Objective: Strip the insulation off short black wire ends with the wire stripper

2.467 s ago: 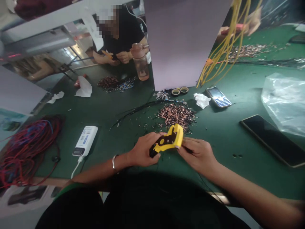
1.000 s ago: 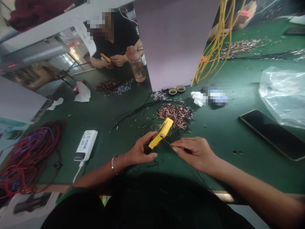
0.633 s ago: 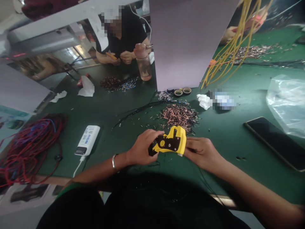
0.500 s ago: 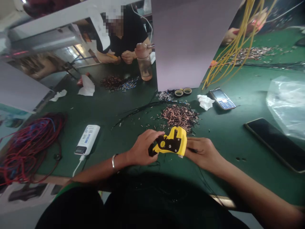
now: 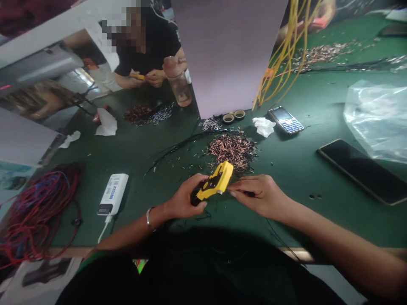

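Note:
Near the table's front, my left hand (image 5: pixel 187 197) is wrapped round the dark handles of a yellow and black hand tool (image 5: pixel 216 183), whose yellow head points right. Just right of that head, my right hand (image 5: pixel 262 195) pinches a thin black wire (image 5: pixel 276 235), which trails down toward the table's front edge. Whether the wire's tip touches the tool cannot be made out. Beyond the tool lies a pile of short copper-coloured and black wire pieces (image 5: pixel 231 148), with long black wires (image 5: pixel 178 146) to its left.
Red and blue cable coils (image 5: pixel 41 212) and a white power bank (image 5: pixel 113 190) lie left. A keypad phone (image 5: pixel 286 120), a dark smartphone (image 5: pixel 362 171) and a plastic bag (image 5: pixel 378 120) are right. Yellow wires (image 5: pixel 289 55) hang by a pale panel (image 5: pixel 229 55). Across the table sits a person (image 5: pixel 152 42) behind a bottle (image 5: pixel 178 82).
The tool has tilted and turned, its head now slightly farther left. My right hand has shifted a little left, and its fingertips now show beside the tool. The camera view has turned slightly.

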`<move>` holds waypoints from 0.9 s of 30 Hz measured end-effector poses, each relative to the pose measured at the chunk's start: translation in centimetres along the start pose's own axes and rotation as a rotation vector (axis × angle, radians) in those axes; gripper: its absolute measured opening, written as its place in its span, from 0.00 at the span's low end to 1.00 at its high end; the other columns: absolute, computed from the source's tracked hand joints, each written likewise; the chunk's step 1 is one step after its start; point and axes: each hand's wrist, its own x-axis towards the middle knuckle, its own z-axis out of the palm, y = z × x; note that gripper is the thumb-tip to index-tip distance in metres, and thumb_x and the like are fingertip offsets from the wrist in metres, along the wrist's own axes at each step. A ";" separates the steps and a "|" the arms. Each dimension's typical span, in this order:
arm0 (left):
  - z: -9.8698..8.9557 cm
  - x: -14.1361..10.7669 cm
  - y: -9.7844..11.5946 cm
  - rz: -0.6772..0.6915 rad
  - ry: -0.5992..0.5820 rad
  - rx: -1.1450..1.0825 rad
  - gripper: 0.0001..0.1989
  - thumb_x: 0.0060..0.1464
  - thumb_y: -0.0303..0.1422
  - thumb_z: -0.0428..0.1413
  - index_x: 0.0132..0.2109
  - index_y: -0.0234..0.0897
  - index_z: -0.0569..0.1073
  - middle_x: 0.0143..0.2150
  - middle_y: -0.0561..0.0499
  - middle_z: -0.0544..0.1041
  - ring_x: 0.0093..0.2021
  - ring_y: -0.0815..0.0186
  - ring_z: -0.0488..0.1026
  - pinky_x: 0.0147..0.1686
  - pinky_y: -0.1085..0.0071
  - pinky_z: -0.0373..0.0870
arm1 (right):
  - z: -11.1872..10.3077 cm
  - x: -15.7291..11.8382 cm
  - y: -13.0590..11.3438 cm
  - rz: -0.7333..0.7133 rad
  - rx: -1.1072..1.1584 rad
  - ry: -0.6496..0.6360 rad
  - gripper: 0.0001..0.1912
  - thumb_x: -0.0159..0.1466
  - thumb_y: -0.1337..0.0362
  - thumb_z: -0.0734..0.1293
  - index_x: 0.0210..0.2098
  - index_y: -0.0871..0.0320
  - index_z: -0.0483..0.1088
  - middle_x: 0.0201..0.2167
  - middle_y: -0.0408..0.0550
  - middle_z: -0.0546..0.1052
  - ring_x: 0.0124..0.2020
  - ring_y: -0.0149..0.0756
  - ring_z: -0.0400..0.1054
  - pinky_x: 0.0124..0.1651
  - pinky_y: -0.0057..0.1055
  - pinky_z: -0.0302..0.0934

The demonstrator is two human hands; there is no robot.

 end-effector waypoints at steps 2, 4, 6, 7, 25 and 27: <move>0.0 0.1 0.2 -0.091 -0.032 -0.106 0.32 0.47 0.32 0.60 0.60 0.34 0.65 0.51 0.40 0.72 0.52 0.53 0.71 0.54 0.55 0.70 | 0.0 0.0 0.0 0.000 -0.014 0.005 0.13 0.65 0.69 0.63 0.34 0.64 0.80 0.23 0.50 0.79 0.22 0.32 0.71 0.26 0.28 0.63; -0.1 0.5 0.7 -0.153 -0.069 -0.207 0.28 0.47 0.31 0.60 0.57 0.33 0.67 0.45 0.43 0.73 0.46 0.57 0.72 0.49 0.60 0.72 | 0.0 -0.1 -0.1 0.006 -0.017 0.004 0.13 0.65 0.69 0.63 0.33 0.64 0.80 0.22 0.50 0.78 0.22 0.31 0.70 0.25 0.28 0.62; -0.3 1.0 1.4 -0.200 -0.096 -0.281 0.24 0.47 0.30 0.59 0.53 0.33 0.68 0.40 0.47 0.72 0.40 0.62 0.71 0.43 0.64 0.72 | 0.1 -0.1 -0.1 0.027 -0.006 -0.003 0.13 0.65 0.69 0.62 0.33 0.63 0.80 0.22 0.49 0.78 0.22 0.31 0.70 0.26 0.28 0.62; -0.3 1.2 1.7 -0.216 -0.100 -0.304 0.22 0.47 0.29 0.59 0.51 0.34 0.69 0.38 0.48 0.71 0.38 0.64 0.70 0.41 0.66 0.72 | 0.1 -0.1 -0.1 0.042 0.000 -0.007 0.13 0.65 0.68 0.62 0.33 0.62 0.79 0.23 0.49 0.78 0.22 0.30 0.70 0.27 0.28 0.62; -0.5 1.9 2.2 -0.441 -0.120 -0.417 0.12 0.45 0.28 0.60 0.39 0.31 0.71 0.29 0.52 0.72 0.26 0.72 0.67 0.28 0.75 0.67 | 0.3 0.1 0.1 0.143 0.045 0.012 0.14 0.63 0.65 0.63 0.28 0.62 0.80 0.18 0.44 0.72 0.19 0.27 0.61 0.24 0.26 0.55; -0.3 1.8 2.1 -0.473 -0.111 -0.455 0.11 0.45 0.29 0.61 0.39 0.31 0.71 0.28 0.54 0.71 0.23 0.73 0.67 0.24 0.75 0.67 | 0.3 0.1 0.2 0.150 0.044 0.015 0.14 0.63 0.65 0.63 0.28 0.62 0.80 0.17 0.44 0.71 0.19 0.27 0.61 0.24 0.26 0.55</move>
